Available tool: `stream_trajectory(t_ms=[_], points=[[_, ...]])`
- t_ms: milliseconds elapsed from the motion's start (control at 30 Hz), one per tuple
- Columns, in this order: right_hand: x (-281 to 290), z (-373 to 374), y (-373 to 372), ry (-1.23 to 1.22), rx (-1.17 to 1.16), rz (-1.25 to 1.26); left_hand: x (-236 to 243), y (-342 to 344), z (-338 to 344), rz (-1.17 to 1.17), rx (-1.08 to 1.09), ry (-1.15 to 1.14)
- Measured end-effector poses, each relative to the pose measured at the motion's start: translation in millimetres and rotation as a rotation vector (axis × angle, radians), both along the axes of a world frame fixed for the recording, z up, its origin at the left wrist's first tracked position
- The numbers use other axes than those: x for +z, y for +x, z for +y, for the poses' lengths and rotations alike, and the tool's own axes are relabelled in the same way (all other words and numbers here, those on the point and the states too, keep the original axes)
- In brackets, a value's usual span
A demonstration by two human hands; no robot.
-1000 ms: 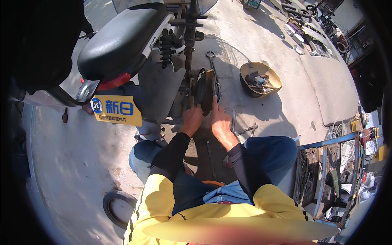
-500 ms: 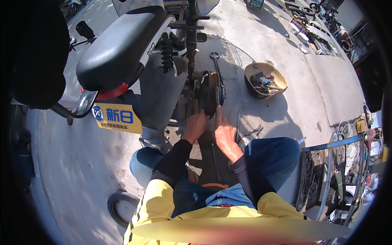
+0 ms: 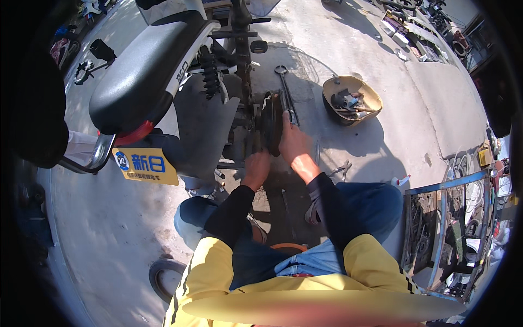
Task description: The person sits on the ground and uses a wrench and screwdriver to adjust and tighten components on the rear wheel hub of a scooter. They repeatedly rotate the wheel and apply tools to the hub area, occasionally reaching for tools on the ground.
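A dark round wheel hub (image 3: 268, 126) stands on edge beside the rear of an electric scooter (image 3: 147, 71). At its lower edge is my left hand (image 3: 257, 167), fingers curled in against the hub and the tips hidden. My right hand (image 3: 297, 144) grips the hub's right side, the index finger stretched up along the rim and the other fingers partly hidden. Just beyond that finger a long wrench (image 3: 286, 90) lies on the ground, its ring end pointing away from me.
Right of the hub sits a cream bowl-shaped container (image 3: 370, 95) with tools and small parts. Pliers (image 3: 342, 170) lie near my right knee. A blue metal-framed rack (image 3: 449, 183) holding parts is at the right. A loose tyre (image 3: 158, 278) lies at lower left.
My right hand has moved up along the hub's right side. My left hand stays at the lower edge. The whole view has shifted a little, with the scooter further left.
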State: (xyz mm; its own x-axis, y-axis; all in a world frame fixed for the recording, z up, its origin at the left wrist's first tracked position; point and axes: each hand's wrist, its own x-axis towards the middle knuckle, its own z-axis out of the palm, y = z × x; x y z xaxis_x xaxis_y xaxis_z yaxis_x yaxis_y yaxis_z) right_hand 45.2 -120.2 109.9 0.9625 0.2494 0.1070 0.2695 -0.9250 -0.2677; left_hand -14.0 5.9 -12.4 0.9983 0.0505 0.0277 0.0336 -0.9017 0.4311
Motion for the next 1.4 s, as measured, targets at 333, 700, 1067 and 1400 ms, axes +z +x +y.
stream_trajectory(t_ms=[333,700,1067,1400], points=[[-25,-20,-59,-0.105,0.007,0.165,-2,-5,2,0.022,-0.017,0.044],[14,-54,112,0.584,-0.035,-0.012,22,-2,2,0.002,0.024,-0.016],[-239,-216,-6,0.472,-0.443,0.183,105,24,-12,-0.329,-0.034,0.107],[-274,-266,-1,0.567,-0.449,0.224,103,92,-30,-0.195,0.029,0.221]])
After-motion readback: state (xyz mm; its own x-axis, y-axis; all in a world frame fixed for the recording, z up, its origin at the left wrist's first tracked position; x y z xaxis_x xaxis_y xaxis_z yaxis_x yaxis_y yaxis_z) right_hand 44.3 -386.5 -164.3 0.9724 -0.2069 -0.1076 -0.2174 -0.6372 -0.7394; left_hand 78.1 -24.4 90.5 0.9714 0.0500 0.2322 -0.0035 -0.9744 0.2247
